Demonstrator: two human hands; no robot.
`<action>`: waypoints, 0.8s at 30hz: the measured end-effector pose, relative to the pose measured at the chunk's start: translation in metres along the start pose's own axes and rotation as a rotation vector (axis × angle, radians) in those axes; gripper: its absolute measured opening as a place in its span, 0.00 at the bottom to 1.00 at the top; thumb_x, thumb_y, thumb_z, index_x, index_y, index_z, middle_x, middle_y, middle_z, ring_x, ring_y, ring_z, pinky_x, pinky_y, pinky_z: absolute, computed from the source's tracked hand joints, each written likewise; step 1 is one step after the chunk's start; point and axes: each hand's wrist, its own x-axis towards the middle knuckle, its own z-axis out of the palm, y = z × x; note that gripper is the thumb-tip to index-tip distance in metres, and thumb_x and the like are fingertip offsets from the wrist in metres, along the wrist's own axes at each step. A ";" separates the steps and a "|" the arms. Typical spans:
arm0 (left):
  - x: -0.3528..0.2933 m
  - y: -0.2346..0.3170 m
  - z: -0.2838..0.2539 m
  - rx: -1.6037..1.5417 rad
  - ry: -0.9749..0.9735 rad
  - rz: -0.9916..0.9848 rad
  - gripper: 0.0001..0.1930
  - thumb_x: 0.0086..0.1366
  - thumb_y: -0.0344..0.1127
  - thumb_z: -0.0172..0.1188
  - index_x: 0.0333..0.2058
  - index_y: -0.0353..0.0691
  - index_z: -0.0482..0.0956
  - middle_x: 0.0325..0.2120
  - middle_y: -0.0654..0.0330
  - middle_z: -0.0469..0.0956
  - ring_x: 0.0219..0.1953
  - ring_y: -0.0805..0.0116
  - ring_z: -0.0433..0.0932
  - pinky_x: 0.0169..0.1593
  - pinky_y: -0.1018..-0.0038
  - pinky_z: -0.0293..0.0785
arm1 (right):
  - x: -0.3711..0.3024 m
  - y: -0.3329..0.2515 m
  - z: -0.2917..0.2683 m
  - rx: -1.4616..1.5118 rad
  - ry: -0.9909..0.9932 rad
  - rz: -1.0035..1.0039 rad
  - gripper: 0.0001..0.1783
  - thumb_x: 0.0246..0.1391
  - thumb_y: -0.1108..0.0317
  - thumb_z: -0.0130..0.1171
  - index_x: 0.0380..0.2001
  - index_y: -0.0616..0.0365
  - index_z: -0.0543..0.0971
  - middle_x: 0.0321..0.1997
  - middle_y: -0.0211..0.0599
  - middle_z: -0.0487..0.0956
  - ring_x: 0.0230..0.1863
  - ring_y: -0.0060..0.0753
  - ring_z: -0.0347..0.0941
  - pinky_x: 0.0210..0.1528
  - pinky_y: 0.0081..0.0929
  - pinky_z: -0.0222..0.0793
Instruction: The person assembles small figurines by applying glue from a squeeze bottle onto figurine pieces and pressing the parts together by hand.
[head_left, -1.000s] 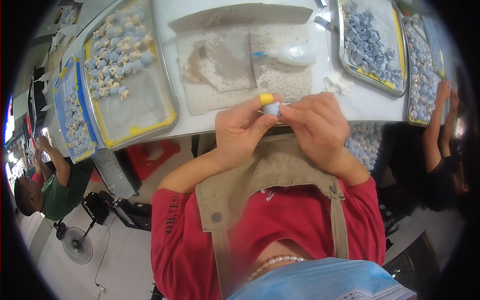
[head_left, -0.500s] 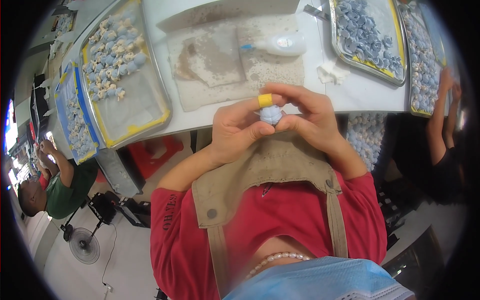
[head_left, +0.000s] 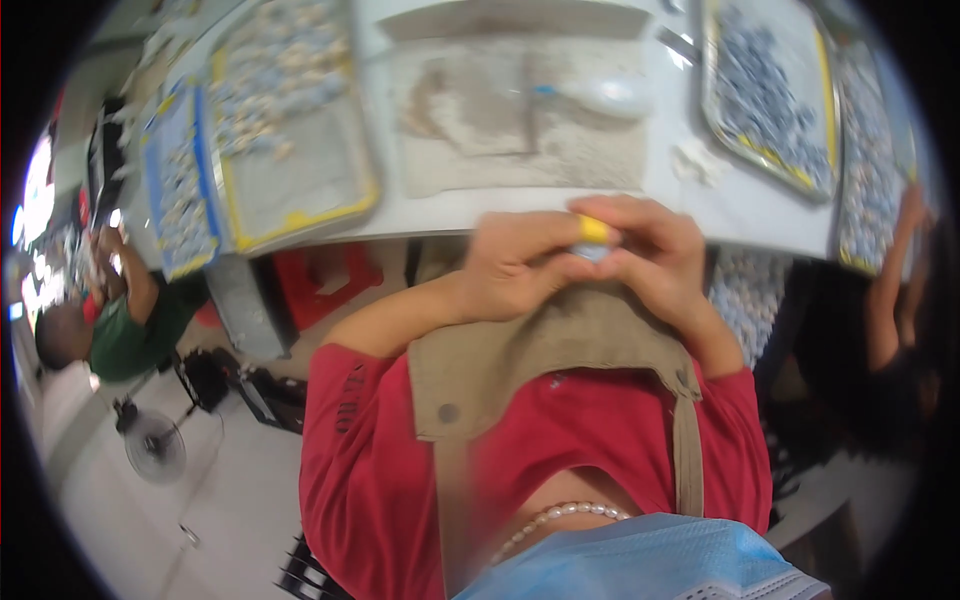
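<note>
Just in front of my chest, both hands are closed around a small pale-blue figurine [head_left: 590,252], mostly hidden by the fingers. My left hand [head_left: 515,265] grips it from the left, with a yellow band [head_left: 593,230] round its index finger. From the right, my right hand [head_left: 660,255] pinches the same piece between thumb and fingers. Both hands sit at the table's near edge. Past them lies a stained sheet [head_left: 480,165] with a white squeeze bottle [head_left: 610,97] on its side, its thin blue tip pointing left.
A tray [head_left: 300,215] of blue-and-cream figurines stands left, beside a smaller blue-edged tray [head_left: 205,190]. At right are a tray [head_left: 832,150] of grey-blue pieces and crumpled white tissue [head_left: 697,163]. Co-workers' arms show at left [head_left: 135,285] and right [head_left: 885,300].
The view has shifted and blurred, so the table and trays sit further right in it. My fingers have closed more over the figurine, and less of it shows.
</note>
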 end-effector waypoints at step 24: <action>-0.059 -0.020 -0.208 1.311 0.633 -0.265 0.15 0.52 0.30 0.60 0.39 0.37 0.71 0.30 0.56 0.73 0.29 0.60 0.73 0.32 0.72 0.70 | 0.081 -0.015 -0.048 -1.076 0.466 -0.195 0.13 0.49 0.67 0.57 0.40 0.55 0.77 0.42 0.37 0.75 0.44 0.31 0.69 0.46 0.25 0.62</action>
